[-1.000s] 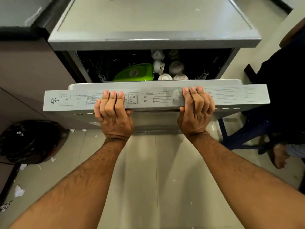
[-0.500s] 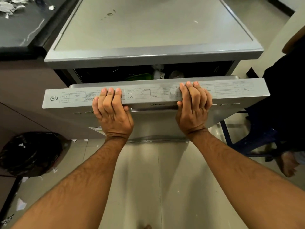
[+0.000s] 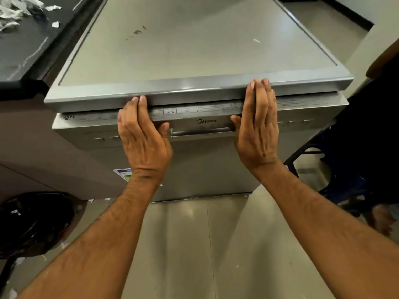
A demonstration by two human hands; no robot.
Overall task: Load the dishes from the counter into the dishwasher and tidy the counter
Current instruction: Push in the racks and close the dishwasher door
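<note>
far left, low: black bin bag (image 3: pixel 32 223) on the floor, what's in it i can't make out. paper bits lie on the tiles around it. above it the dark counter (image 3: pixel 23 46) carries torn white scraps (image 3: pixel 13 11) at its back corner; no dishes on the part i can see, so i judge loading is finished and the tidying is not.

centre: the dishwasher (image 3: pixel 194 46) stands just beside the counter. its door (image 3: pixel 205 160) is up against the body, only a thin seam showing under the top lip. nothing of the racks or their load is visible from here.

my left hand (image 3: pixel 144 139) presses flat on the door's upper left, fingers straight and together, tips reaching the lip, thumb out toward the recessed handle (image 3: pixel 203 131).

my right hand (image 3: pixel 258 128) does the same on the right of the handle, fingers straight and close together, tips overlapping the top edge. neither hand clamps anything.

risks, as i judge them: fingertips sit at the seam, so a hard final push could pinch them. if the latch hasn't caught, the door may drop open when i let go. a rack or tall dish sticking out inside would block closure; can't check that now.

far right: a blue stool (image 3: pixel 336 169) and someone's bare foot (image 3: pixel 382 219) near the machine.
</note>
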